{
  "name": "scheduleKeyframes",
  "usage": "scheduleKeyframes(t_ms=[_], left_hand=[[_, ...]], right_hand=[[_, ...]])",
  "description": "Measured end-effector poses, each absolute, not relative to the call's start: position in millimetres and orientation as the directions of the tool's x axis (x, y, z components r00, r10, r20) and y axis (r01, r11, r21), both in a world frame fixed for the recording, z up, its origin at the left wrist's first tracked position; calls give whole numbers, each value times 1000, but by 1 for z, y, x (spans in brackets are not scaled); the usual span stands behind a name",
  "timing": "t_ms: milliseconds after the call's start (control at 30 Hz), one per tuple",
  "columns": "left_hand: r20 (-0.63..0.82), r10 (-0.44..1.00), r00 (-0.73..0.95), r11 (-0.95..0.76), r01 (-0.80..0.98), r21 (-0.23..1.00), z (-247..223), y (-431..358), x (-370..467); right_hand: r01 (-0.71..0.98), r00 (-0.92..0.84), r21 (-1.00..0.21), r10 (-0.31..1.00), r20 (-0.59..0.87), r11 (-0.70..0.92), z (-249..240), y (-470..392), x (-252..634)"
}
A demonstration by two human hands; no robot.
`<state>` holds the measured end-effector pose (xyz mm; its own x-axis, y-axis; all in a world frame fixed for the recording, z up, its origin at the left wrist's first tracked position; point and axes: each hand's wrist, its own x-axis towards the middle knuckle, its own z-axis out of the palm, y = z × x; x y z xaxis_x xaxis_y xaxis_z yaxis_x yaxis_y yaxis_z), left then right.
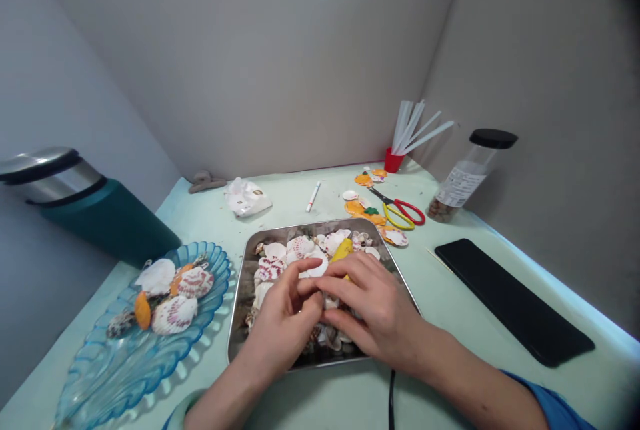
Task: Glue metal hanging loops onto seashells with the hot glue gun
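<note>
Both my hands meet over a metal tray (235, 323) filled with seashells (275, 251). My left hand (285, 313) has its fingers curled and its thumb bent in toward the other hand. My right hand (373, 303) is closed, its fingertips pressed against the left ones. Whatever they pinch between them is hidden or too small to make out. A white shell (316, 265) shows just behind the fingers; I cannot tell whether they touch it. Beyond my right knuckles a yellow object (343, 249) sticks out, mostly covered by the hand.
Left stand a blue leaf-shaped dish (125, 370) with shells and a green bottle (115, 217). Behind the tray lie a white bag (246, 198), a marker (313, 197), decorated shells (363, 210) and scissors (400, 210). Right are a red cup (393, 161) of sticks, a jar (465, 177), a black slab (510, 297). A black cord (391, 400) runs in front.
</note>
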<state>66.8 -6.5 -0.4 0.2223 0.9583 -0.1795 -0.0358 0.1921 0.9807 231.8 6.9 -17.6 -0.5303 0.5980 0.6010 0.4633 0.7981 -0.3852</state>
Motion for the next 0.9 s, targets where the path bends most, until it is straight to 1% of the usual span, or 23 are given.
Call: scheduleKeyframes(t_ms=[200,433,600,733,900], left_hand=[[-172,964,204,190,-69,979,-2,-5,64],[-172,966,195,187,-64,980,-3,-6,65],[-189,964,185,203,-57,978,-2,-5,66],[-172,969,178,188,-75,979,-3,-6,66],[-149,968,200,167,-75,983,-7,-7,64]], right_hand=[[529,-469,-371,628,621,763,-18,7,231],[500,-496,-377,615,613,780,-18,7,232],[508,-503,-374,620,602,776,-19,8,231],[502,-496,-380,618,610,777,-18,9,230],[508,-456,-415,644,614,755,-18,6,232]])
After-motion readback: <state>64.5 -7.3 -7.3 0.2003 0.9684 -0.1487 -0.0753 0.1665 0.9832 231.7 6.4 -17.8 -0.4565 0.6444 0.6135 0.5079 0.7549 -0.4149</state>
